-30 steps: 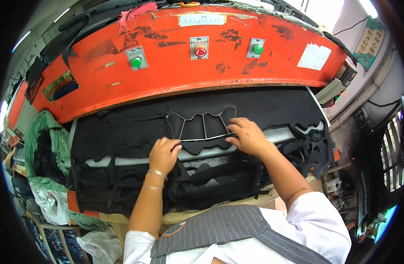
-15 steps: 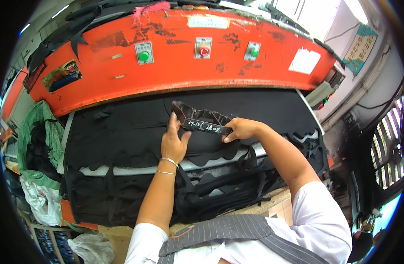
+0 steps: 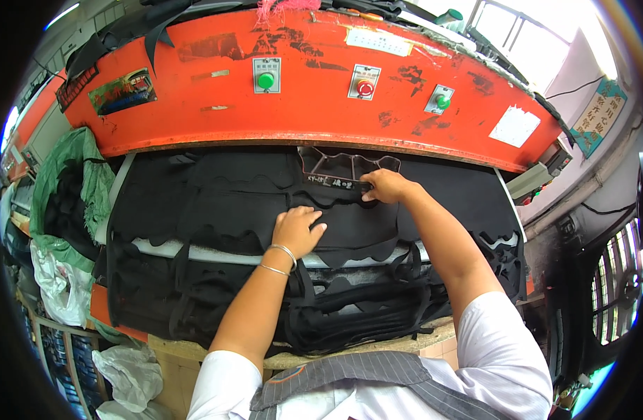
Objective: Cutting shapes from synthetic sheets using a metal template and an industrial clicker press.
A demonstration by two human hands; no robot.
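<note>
A dark metal cutting die [image 3: 327, 183], an open frame with wavy inner walls, lies on the black sheet material [image 3: 447, 199] close under the red machine beam. My right hand [image 3: 386, 186] grips the near right end of its marked front wall, thumb and fingers closed round the edge. My left hand [image 3: 298, 232] rests on the sheet nearer to me, fingers stretched out and nothing in them. It is apart from the die. Wavy cut edges and strips of the black material [image 3: 356, 308] run along the near side of the bed.
The red beam [image 3: 216, 112] spans the far side, with green buttons [image 3: 266, 81] and a red button [image 3: 365, 88]. On the left stands a green sack [image 3: 90, 189] of black scraps, above a white plastic bag [image 3: 59, 290]. A control box [image 3: 542, 178] sits at the right.
The die has gone from tilted in both hands to lying flat farther back under the beam. My left hand has let go of it and come down onto the sheet.
</note>
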